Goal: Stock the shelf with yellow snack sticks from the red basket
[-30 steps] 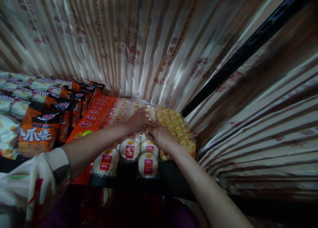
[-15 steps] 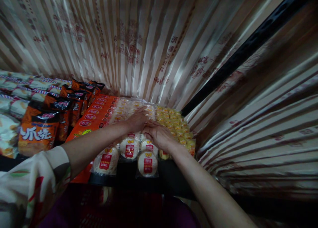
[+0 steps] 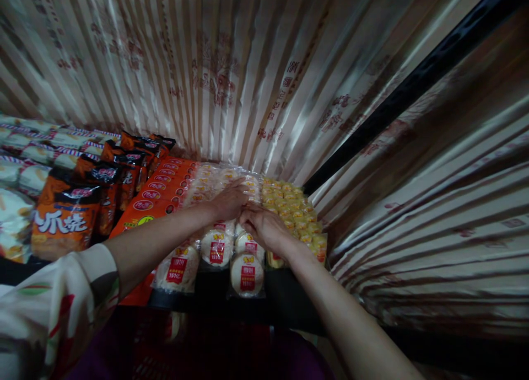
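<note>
Clear packets of round white rice crackers [image 3: 217,246] with red labels stand in rows on a dark shelf [image 3: 206,301]. My left hand [image 3: 231,199] lies over the middle rows, fingers stretched out flat towards the right. Just in front of its fingertips, my right hand [image 3: 264,226] has its fingers bent down round the top of a rice cracker packet [image 3: 249,246] in the right-hand row. The fingertips are partly hidden. One rice cracker packet [image 3: 247,275] stands at the front of that row, with another front packet [image 3: 177,269] further left.
Small yellow-wrapped snacks [image 3: 291,209] fill the shelf's right end. To the left are an orange sheet of packaging [image 3: 155,195], orange-and-black snack bags [image 3: 66,220] and white bags [image 3: 14,220]. A pleated printed curtain [image 3: 206,65] hangs behind, crossed by a black post [image 3: 392,98].
The view has shifted very slightly. Both hands stay in nearly the same place over the rice cracker packets, and the packets have not visibly moved.
</note>
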Demonstrator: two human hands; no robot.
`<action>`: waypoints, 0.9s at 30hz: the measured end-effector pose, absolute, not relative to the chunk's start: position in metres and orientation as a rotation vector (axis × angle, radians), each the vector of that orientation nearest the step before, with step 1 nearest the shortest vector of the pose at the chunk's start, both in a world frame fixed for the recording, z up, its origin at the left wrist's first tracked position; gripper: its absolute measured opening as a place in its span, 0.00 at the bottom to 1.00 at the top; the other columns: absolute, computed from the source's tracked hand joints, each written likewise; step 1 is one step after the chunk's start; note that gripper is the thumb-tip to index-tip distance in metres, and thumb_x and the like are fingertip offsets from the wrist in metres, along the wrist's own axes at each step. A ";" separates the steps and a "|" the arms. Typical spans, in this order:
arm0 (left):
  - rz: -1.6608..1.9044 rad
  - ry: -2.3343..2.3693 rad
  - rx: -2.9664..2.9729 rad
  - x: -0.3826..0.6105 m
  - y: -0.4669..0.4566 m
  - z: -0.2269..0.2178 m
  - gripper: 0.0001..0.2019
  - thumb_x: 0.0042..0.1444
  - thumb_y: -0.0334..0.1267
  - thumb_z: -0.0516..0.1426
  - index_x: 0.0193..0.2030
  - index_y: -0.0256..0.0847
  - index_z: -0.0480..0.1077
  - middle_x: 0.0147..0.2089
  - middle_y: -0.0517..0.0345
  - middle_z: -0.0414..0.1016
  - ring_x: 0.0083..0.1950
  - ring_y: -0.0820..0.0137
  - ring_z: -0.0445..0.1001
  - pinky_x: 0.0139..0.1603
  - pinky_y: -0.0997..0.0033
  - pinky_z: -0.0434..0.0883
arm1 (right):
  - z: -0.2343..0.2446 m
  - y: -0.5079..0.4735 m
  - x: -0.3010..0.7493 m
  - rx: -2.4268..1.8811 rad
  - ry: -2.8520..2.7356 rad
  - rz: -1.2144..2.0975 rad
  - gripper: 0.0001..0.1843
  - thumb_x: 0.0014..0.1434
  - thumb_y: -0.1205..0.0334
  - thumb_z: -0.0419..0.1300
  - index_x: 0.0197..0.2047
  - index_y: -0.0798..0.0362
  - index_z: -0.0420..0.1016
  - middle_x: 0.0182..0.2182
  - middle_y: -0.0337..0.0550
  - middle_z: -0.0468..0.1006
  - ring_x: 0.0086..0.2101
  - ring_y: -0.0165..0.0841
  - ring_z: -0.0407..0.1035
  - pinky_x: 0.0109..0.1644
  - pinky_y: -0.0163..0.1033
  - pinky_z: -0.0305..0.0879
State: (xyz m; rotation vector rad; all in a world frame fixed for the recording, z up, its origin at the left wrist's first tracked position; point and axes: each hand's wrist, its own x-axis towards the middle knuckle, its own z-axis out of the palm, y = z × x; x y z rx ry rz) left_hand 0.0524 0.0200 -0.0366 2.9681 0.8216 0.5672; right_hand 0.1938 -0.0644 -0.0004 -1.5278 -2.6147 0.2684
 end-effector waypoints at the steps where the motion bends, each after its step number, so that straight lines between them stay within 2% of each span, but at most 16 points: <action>1: 0.566 0.819 2.972 0.052 0.020 -0.037 0.05 0.51 0.31 0.57 0.26 0.39 0.73 0.37 0.54 0.77 0.52 0.66 0.72 0.70 0.54 0.50 | 0.000 -0.065 0.194 -1.549 -2.613 0.281 0.06 0.59 0.69 0.55 0.34 0.51 0.73 0.38 0.40 0.75 0.39 0.30 0.68 0.41 0.33 0.59; 4: 0.558 0.820 2.983 0.053 0.022 -0.039 0.06 0.51 0.31 0.57 0.26 0.39 0.73 0.38 0.53 0.77 0.52 0.66 0.72 0.71 0.55 0.49 | 0.004 -0.066 0.193 -1.593 -2.637 0.296 0.07 0.60 0.68 0.54 0.34 0.51 0.72 0.36 0.39 0.75 0.34 0.28 0.68 0.36 0.32 0.56; 9: 0.566 0.801 3.001 0.053 0.022 -0.040 0.06 0.51 0.30 0.56 0.29 0.41 0.74 0.36 0.55 0.78 0.55 0.66 0.70 0.69 0.52 0.52 | 0.007 -0.065 0.192 -1.651 -2.658 0.358 0.08 0.60 0.67 0.53 0.37 0.52 0.73 0.32 0.40 0.75 0.30 0.28 0.67 0.34 0.33 0.54; 16: 0.519 0.831 3.012 0.053 0.020 -0.036 0.07 0.51 0.30 0.56 0.29 0.39 0.75 0.37 0.54 0.78 0.53 0.66 0.72 0.70 0.54 0.51 | 0.002 -0.058 0.197 -1.584 -2.589 0.553 0.10 0.54 0.74 0.54 0.33 0.54 0.75 0.30 0.39 0.76 0.31 0.28 0.67 0.37 0.31 0.57; 20: 0.533 0.820 3.026 0.053 0.021 -0.039 0.07 0.52 0.30 0.55 0.29 0.40 0.75 0.36 0.55 0.77 0.53 0.66 0.71 0.70 0.54 0.51 | 0.009 -0.061 0.195 -1.654 -2.623 0.491 0.09 0.56 0.71 0.54 0.35 0.52 0.75 0.31 0.39 0.77 0.32 0.28 0.68 0.36 0.31 0.57; 24: 0.545 0.824 2.989 0.053 0.022 -0.040 0.05 0.53 0.33 0.57 0.33 0.40 0.76 0.41 0.54 0.78 0.55 0.66 0.71 0.70 0.54 0.51 | 0.013 -0.064 0.194 -1.729 -2.646 0.374 0.09 0.60 0.65 0.54 0.38 0.49 0.76 0.31 0.39 0.77 0.31 0.29 0.69 0.35 0.33 0.56; 27: 0.530 0.835 2.973 0.052 0.021 -0.038 0.04 0.52 0.34 0.58 0.30 0.40 0.75 0.37 0.54 0.77 0.54 0.65 0.71 0.70 0.54 0.52 | 0.010 -0.062 0.196 -1.676 -2.607 0.471 0.11 0.58 0.69 0.55 0.39 0.49 0.76 0.34 0.39 0.78 0.34 0.29 0.70 0.38 0.33 0.58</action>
